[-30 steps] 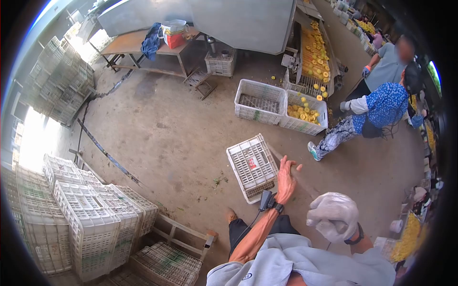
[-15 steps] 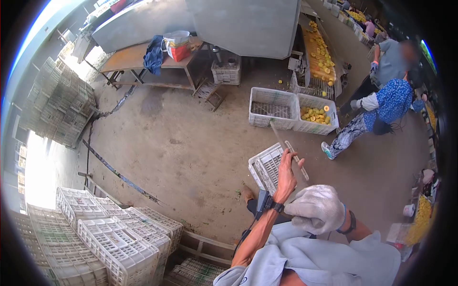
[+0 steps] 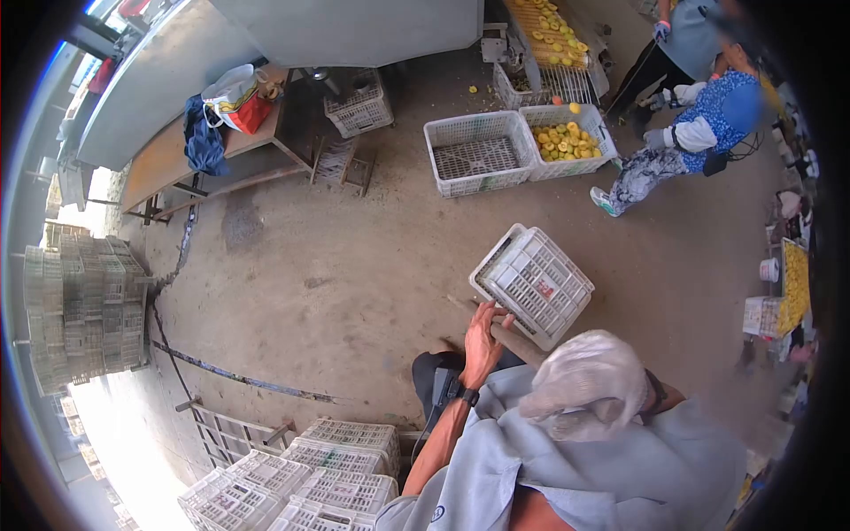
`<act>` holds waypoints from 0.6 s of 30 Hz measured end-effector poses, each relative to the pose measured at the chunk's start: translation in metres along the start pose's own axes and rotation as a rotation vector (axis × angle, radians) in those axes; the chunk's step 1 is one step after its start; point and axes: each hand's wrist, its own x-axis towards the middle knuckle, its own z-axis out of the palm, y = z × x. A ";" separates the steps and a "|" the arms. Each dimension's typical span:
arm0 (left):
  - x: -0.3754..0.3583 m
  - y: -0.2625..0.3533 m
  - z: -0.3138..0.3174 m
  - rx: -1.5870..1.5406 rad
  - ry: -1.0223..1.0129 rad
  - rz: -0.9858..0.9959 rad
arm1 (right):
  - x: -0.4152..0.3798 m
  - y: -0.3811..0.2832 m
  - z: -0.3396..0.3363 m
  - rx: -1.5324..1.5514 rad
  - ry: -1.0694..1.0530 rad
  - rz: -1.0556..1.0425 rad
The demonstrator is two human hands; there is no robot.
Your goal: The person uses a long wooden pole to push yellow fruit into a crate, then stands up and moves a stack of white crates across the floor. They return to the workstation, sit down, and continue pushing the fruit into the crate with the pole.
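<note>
My left hand [image 3: 482, 343], bare with a dark watch at the wrist, has its fingers curled over a wooden pole [image 3: 518, 343]. My right hand [image 3: 589, 385], in a pale work glove, is closed at the near end of this pole, hiding that end. The pole's thinner far end points left, low over the floor. Just beyond my left fingers a white plastic crate [image 3: 542, 285] lies on the floor with its latticed face up, and a second rim shows along its far left side. The pole overlaps the crate's near edge in this view.
Ahead stand an empty white crate [image 3: 482, 152] and a crate of halved yellow fruit [image 3: 606, 142], below a conveyor [image 3: 567, 80]. A person [image 3: 708, 133] in blue bends beside them. Stacked crates [image 3: 332, 478] stand at near left; a wooden bench [image 3: 159, 168] is at far left.
My view has turned to the right. The pole has swung from pointing ahead to pointing left, and the near crate now shows its latticed face up. My left fingers have closed more around the pole.
</note>
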 end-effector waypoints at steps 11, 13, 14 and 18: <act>0.074 0.069 -0.081 -0.249 -0.389 0.294 | 0.125 -0.087 -0.044 -0.098 -0.338 0.366; 0.089 0.079 -0.099 -0.263 -0.447 0.303 | 0.142 -0.099 -0.024 -0.155 -0.227 0.375; 0.098 0.076 -0.101 -0.280 -0.462 0.310 | 0.147 -0.103 -0.012 -0.183 -0.150 0.367; 0.130 0.024 -0.086 -0.259 -0.418 0.343 | 0.169 -0.075 0.048 -0.371 0.327 0.317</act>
